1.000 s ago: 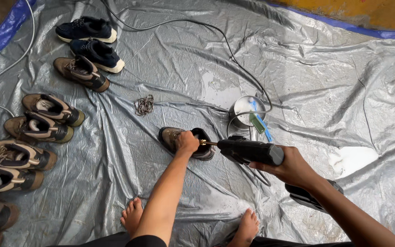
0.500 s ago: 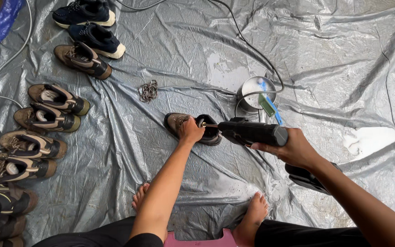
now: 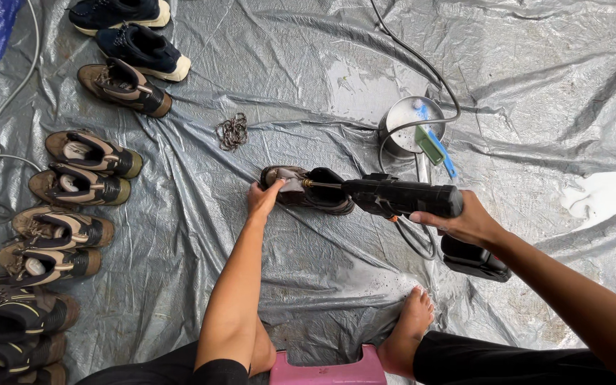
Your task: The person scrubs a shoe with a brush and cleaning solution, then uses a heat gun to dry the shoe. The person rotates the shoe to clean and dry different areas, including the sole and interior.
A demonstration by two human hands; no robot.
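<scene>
My left hand (image 3: pixel 262 198) grips the toe end of a muddy brown shoe (image 3: pixel 308 192) lying on the grey tarp (image 3: pixel 308 100). My right hand (image 3: pixel 465 222) holds a black spray gun (image 3: pixel 401 196) by its handle, its brass nozzle pointed at the shoe's opening. A black hose runs from the gun over the tarp. A bulky black block (image 3: pixel 475 260) hangs under the gun's grip.
Several pairs of shoes (image 3: pixel 87 167) line the left side, dark blue ones (image 3: pixel 140 50) at the top. A metal pot (image 3: pixel 411 125) holding a green-and-blue brush stands behind the gun. A tangle of laces (image 3: pixel 233 132) lies nearby. My bare feet (image 3: pixel 411 328) and a pink stool (image 3: pixel 326 371) are below.
The view has shifted, so everything sits lower in frame. The gun's nozzle has come closer to the shoe's opening; my left hand keeps its hold on the shoe.
</scene>
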